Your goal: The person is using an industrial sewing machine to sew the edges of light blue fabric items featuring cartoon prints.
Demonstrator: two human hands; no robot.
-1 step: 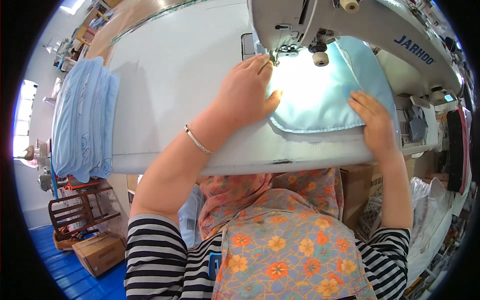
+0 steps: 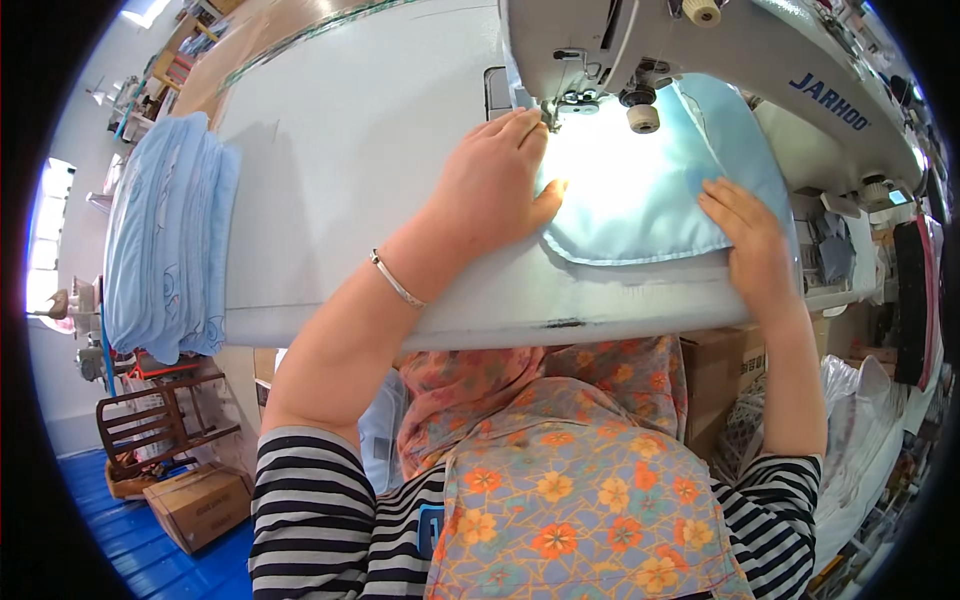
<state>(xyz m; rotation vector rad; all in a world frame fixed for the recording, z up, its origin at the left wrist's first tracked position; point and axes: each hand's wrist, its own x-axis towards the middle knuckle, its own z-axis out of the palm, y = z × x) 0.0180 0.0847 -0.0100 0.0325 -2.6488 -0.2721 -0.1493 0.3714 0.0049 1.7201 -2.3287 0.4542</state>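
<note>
A light blue fabric piece [image 2: 640, 235] with a rounded, edged border lies under the sewing machine head [image 2: 740, 45], its middle washed out by the lamp. My left hand [image 2: 500, 175] rests flat on its left edge, fingertips close to the presser foot [image 2: 555, 115] and thumb spread toward me. At the right side of the cloth, my right hand [image 2: 750, 235] lies with fingers stretched over the border; its thumb is hidden. Neither hand grips the fabric. The needle tip cannot be made out behind my left fingers and the glare.
A tall stack of folded light blue pieces [image 2: 165, 240] sits at the left end of the pale sewing table [image 2: 330, 200]. A brown wooden chair [image 2: 160, 420] and a cardboard box [image 2: 200, 507] stand on the blue floor. Clear plastic wrapping [image 2: 860, 430] lies to the right.
</note>
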